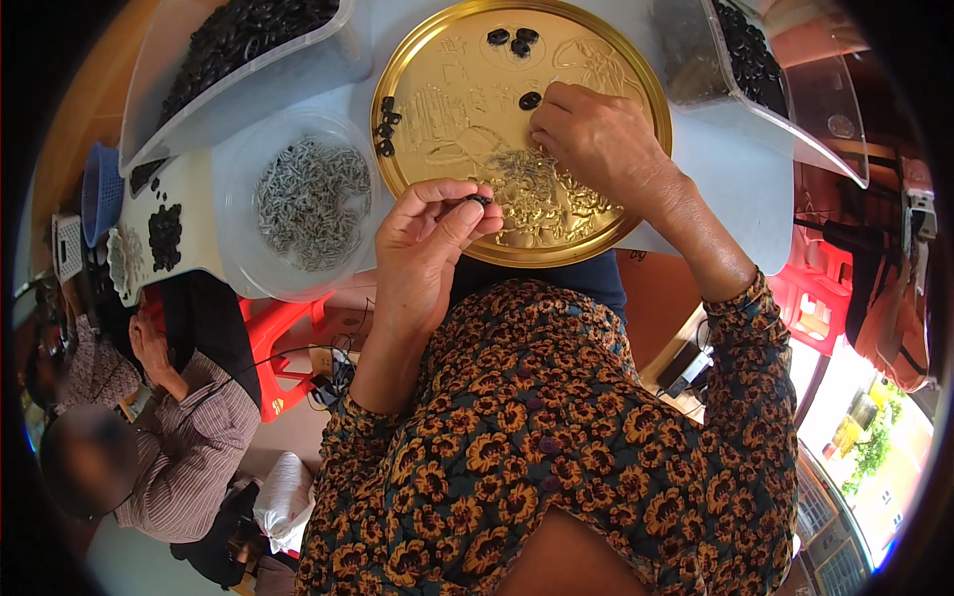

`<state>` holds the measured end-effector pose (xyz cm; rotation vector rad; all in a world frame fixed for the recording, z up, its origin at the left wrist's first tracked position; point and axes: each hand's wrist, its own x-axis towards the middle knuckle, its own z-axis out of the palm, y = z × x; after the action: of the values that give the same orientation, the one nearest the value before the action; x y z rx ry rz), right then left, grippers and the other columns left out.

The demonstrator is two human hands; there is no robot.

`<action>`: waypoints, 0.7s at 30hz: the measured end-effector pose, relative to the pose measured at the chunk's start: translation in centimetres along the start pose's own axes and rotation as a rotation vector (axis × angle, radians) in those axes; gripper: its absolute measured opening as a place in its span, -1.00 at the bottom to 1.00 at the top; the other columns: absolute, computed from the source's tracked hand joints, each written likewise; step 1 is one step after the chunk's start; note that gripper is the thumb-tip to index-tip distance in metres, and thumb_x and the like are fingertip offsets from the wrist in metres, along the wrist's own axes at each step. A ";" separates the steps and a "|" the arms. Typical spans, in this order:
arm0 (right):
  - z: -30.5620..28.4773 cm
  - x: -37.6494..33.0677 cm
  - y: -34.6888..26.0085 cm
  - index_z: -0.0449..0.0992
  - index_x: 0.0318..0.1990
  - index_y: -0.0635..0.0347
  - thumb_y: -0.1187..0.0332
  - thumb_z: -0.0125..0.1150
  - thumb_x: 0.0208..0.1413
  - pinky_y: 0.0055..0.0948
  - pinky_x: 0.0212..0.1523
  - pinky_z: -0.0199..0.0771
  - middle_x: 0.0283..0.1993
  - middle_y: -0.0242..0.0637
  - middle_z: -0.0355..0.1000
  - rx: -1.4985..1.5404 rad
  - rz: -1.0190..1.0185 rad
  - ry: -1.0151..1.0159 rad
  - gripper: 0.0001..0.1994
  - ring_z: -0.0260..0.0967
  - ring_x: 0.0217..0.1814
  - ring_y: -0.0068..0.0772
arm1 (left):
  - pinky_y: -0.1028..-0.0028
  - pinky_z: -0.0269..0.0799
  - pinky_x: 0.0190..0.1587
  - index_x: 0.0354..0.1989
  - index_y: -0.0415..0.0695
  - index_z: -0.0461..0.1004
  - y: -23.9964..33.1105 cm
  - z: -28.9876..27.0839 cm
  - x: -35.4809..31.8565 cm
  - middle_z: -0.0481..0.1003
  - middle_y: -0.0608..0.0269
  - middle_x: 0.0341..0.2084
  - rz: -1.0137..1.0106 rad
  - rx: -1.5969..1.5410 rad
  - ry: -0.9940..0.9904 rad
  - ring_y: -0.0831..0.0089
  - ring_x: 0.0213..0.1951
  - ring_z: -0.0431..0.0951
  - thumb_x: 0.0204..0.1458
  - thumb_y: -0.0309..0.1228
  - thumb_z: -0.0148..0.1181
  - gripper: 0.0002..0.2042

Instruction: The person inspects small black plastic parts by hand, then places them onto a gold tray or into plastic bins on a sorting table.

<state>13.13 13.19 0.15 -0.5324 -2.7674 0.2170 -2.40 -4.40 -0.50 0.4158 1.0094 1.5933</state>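
Between the thumb and fingers of my left hand [422, 248] is a small black oval piece [479, 199], held over the near left edge of a round gold tray [477, 89]. My right hand [606, 144] is above the tray's right half. Its fingertips are bent down and pressed together beside loose, small silvery metal pieces [527, 174]; whatever they hold, if anything, is hidden. Just beyond those fingers lies a single black oval piece [530, 100]. Three more black pieces [520, 47] sit near the tray's far rim, and several [386, 129] are lined up along its left side.
Left of the tray stands a round clear tub [360, 179] of small grey metal pieces. Clear bins full of black pieces stand at far left [348, 45] and far right [825, 139]. A co-worker in a striped shirt [214, 422] sits at left, near a red stool [283, 338].
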 end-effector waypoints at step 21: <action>-0.5 2.8 0.5 0.52 -0.50 0.30 0.50 0.16 -0.09 -0.27 -0.34 0.54 -0.44 -0.07 0.48 -0.106 -0.089 -0.232 -0.94 0.54 -0.36 -0.09 | 0.46 0.57 -0.17 -0.12 -0.31 0.43 -0.2 0.5 1.0 0.52 0.09 -0.29 -0.002 0.086 0.021 0.39 -0.29 0.58 0.11 -0.62 0.13 -0.83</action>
<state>11.00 14.76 1.27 -0.4328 -3.0338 0.1190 -2.24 -3.27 -0.67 0.4580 1.0964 1.5595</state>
